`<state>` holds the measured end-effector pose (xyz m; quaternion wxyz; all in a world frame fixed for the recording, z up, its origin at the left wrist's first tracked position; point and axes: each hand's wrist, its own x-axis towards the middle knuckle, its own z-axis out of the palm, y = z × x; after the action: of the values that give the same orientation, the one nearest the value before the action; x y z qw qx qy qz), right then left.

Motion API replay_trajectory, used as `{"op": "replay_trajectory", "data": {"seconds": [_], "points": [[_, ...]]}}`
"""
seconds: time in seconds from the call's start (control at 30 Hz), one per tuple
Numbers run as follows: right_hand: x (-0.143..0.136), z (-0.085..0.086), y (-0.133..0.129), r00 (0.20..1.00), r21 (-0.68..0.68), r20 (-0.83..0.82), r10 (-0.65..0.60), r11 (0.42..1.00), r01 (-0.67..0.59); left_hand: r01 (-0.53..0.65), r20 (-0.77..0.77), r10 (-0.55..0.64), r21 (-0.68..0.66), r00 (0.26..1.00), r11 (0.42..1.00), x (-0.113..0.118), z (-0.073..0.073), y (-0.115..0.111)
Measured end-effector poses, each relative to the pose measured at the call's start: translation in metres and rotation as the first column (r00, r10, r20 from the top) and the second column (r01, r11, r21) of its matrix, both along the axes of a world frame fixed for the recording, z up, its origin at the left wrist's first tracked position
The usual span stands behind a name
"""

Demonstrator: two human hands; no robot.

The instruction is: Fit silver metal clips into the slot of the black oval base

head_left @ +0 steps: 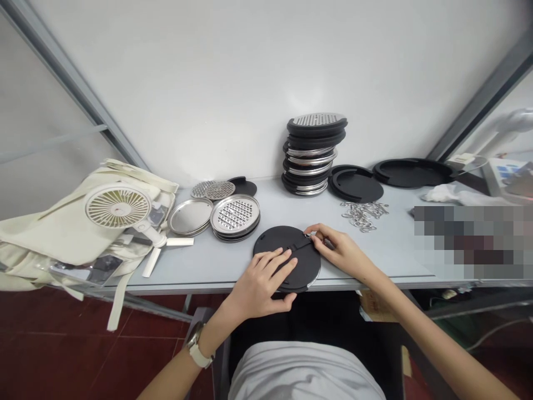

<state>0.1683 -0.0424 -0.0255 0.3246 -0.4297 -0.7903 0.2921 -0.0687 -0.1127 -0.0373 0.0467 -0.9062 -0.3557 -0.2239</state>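
Observation:
A black round disc-shaped case (272, 240) lies near the front edge of the table, with a raised strap-like bar across its top. My left hand (262, 280) lies over its near-left part, fingers spread flat and thumb at the front rim. At the right rim, my right hand (337, 249) pinches a small metal clip (307, 236) between thumb and fingers; its exact shape is partly hidden. To the right is a loose pile of small metal clips (362, 215). Left of the case sits a stack of round metal grater plates (235, 214).
Smooth metal discs (190, 216) and perforated plates (213, 189) lie to the left. A tall stack of black cases and metal plates (314, 155) stands behind. Black round trays (358, 184) sit to its right. A white fan (119, 206) rests on a cream bag (62, 228).

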Motion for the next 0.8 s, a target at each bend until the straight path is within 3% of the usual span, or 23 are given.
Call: {"op": "replay_trajectory", "data": {"seconds": [0.53, 0.8], "points": [[-0.0003, -0.0003, -0.0015, 1.000, 0.057, -0.012, 0.025, 0.998, -0.024, 0.005, -0.004, -0.005, 0.001, 1.000, 1.000, 0.0001, 0.0003, 0.0003], [0.0014, -0.0016, 0.0009, 0.994, -0.046, -0.080, 0.071, 0.996, -0.075, 0.006, -0.006, -0.006, 0.014, 1.000, 1.000, 0.0004, 0.0004, 0.0001]]}}
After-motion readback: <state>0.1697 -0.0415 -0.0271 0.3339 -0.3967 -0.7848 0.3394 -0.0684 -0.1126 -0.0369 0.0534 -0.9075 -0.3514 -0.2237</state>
